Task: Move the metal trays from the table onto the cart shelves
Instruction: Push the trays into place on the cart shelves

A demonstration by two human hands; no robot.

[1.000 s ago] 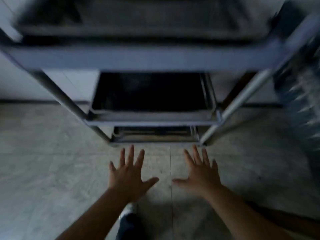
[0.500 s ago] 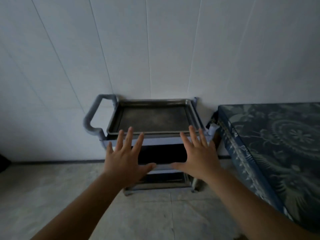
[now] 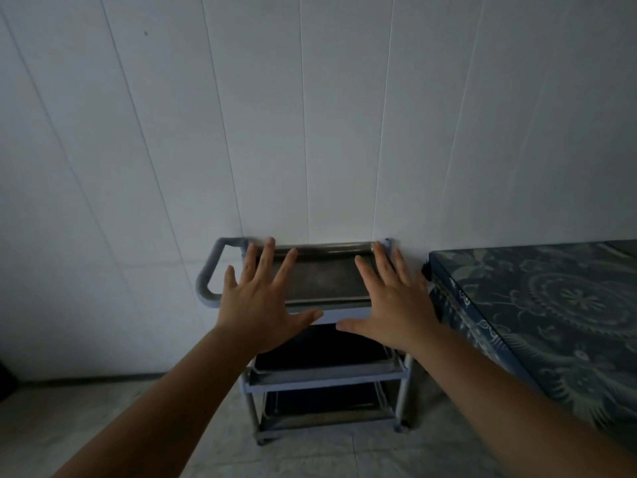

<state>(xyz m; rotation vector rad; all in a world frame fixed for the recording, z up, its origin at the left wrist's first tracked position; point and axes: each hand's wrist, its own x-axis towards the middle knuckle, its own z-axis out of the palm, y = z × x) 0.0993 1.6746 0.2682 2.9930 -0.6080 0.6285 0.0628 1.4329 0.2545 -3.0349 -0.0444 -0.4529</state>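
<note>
A grey three-shelf cart [image 3: 324, 381] stands against the white wall. A metal tray [image 3: 325, 277] lies on its top shelf. A second tray [image 3: 389, 365] sits on the middle shelf and a third tray [image 3: 327, 414] on the bottom shelf, both dark and partly hidden. My left hand [image 3: 262, 301] and my right hand [image 3: 393, 301] are held out flat in front of the cart with fingers spread, holding nothing. They cover the top tray's left and right ends in the view.
The cart's curved handle [image 3: 208, 270] sticks out on its left. A table under a blue patterned cloth [image 3: 551, 312] stands right of the cart, close to it. White panelled wall [image 3: 310, 115] behind; pale tiled floor [image 3: 86, 419] below and to the left.
The view has swung up from the cart's lower shelves and the floor to the wall and cart top. My open hands have risen with it and stayed spread.
</note>
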